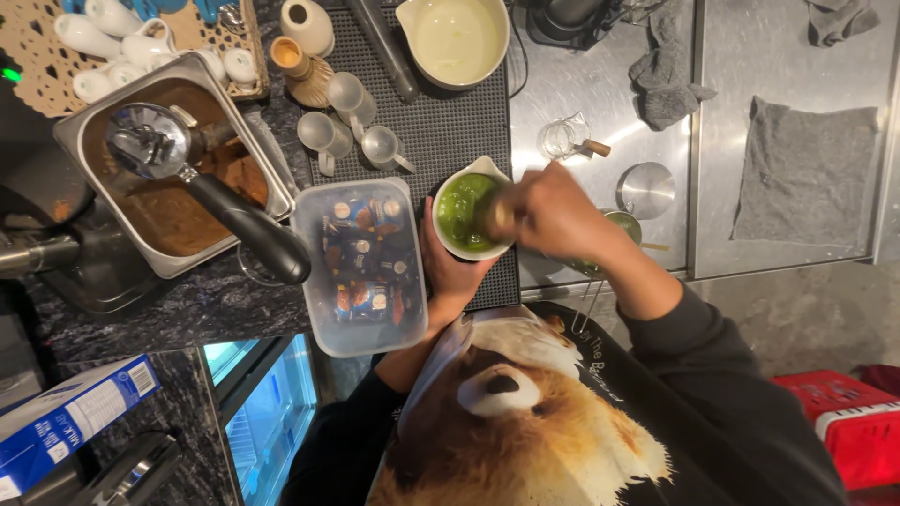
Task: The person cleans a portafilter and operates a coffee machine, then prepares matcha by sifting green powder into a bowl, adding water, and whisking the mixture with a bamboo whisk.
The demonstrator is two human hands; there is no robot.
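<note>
My left hand (448, 272) cups the near side of a white spouted bowl (472, 214) full of bright green liquid, which stands on a black ribbed mat (441, 122). Over the bowl's right rim my right hand (553, 214) grips a bamboo whisk (497, 214), blurred, with its head in the green liquid. A clear plastic box (359, 266) of small wrapped packets lies just left of the bowl.
A steel pan (169, 169) of brown grounds holds a portafilter (211, 192) at left. Small steel pitchers (352, 126) and a large white bowl (455, 39) stand on the mat. Grey cloths (804, 173), a glass jigger (565, 139) and a steel lid (647, 190) lie on the metal counter.
</note>
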